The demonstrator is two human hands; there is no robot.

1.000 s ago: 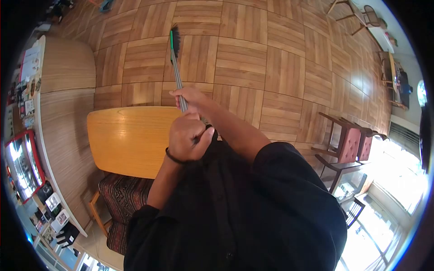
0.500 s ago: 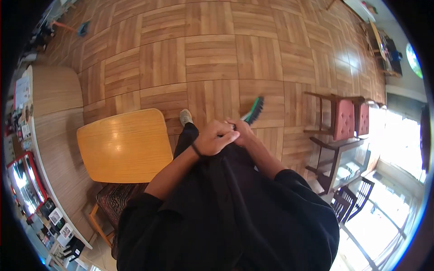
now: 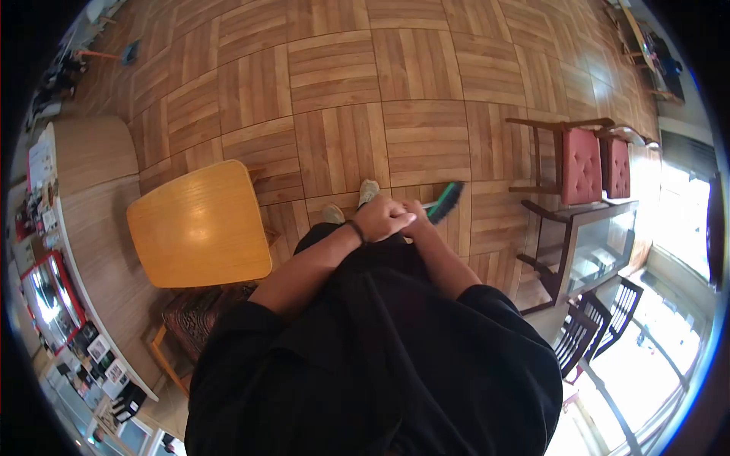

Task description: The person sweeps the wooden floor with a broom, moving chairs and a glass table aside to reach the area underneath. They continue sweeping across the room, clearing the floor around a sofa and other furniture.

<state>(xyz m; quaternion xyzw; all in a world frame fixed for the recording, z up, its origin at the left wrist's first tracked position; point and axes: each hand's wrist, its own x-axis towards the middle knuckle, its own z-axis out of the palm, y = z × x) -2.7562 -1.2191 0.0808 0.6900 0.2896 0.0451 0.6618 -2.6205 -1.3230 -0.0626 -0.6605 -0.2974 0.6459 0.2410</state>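
A broom with a green and black brush head (image 3: 447, 202) is at the wood-pattern floor (image 3: 426, 144), just beyond my hands. Its pale handle runs back between my fists and is mostly hidden by them. My left hand (image 3: 382, 220), with a dark band at the wrist, is closed around the handle. Pressed close beside it, my right hand (image 3: 415, 218) also grips the handle. Both hands are in front of my body, above my shoes (image 3: 369, 190).
To the left stand a yellow wooden table (image 3: 199, 228) and a patterned seat (image 3: 194, 315) by a long counter (image 3: 91, 205). Pink cushioned chairs (image 3: 582, 165) and a glass-topped table (image 3: 601, 242) are at right. A dustpan (image 3: 131, 52) lies far left.
The brush head has shifted to the right and my hands have moved slightly right with it. My feet have stepped, and both shoes now show. The furniture has shifted in view.
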